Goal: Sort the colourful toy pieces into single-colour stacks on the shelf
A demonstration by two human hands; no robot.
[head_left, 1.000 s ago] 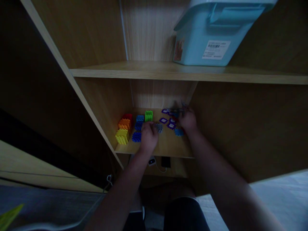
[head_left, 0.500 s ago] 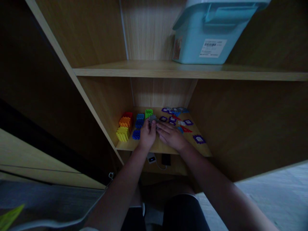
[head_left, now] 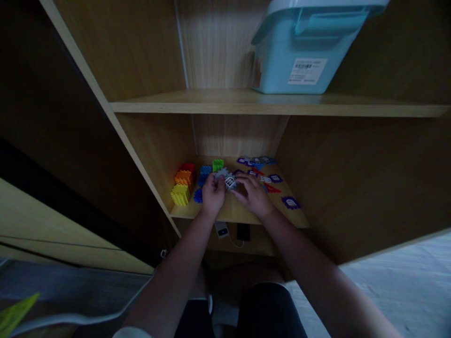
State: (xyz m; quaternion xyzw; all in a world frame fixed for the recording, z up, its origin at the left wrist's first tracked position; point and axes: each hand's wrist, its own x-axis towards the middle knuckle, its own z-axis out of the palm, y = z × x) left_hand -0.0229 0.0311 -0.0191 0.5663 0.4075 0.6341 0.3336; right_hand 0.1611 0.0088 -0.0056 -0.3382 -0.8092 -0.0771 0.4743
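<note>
On the lower wooden shelf [head_left: 243, 213], my left hand [head_left: 212, 195] and my right hand [head_left: 252, 193] meet around a grey interlocking block piece [head_left: 227, 178]. Both hands have fingers closed on it from either side. Left of them stand assembled cubes: yellow [head_left: 180, 194], orange [head_left: 183, 178], red [head_left: 188, 167], blue [head_left: 205, 172] and green [head_left: 217, 165]. Another blue piece [head_left: 198, 196] lies by my left hand. Loose flat purple tiles [head_left: 291, 203] and red and blue tiles [head_left: 271, 188] lie scattered to the right and behind.
A light blue lidded bin [head_left: 303, 47] with a barcode label sits on the upper shelf [head_left: 211, 101]. The cabinet's side walls close in left and right. A small device and dark adapter [head_left: 230, 231] lie below the shelf. My knees are underneath.
My right hand came back from the far tile pile to the middle and joined my left hand on the grey piece, which is now lifted slightly between both hands.
</note>
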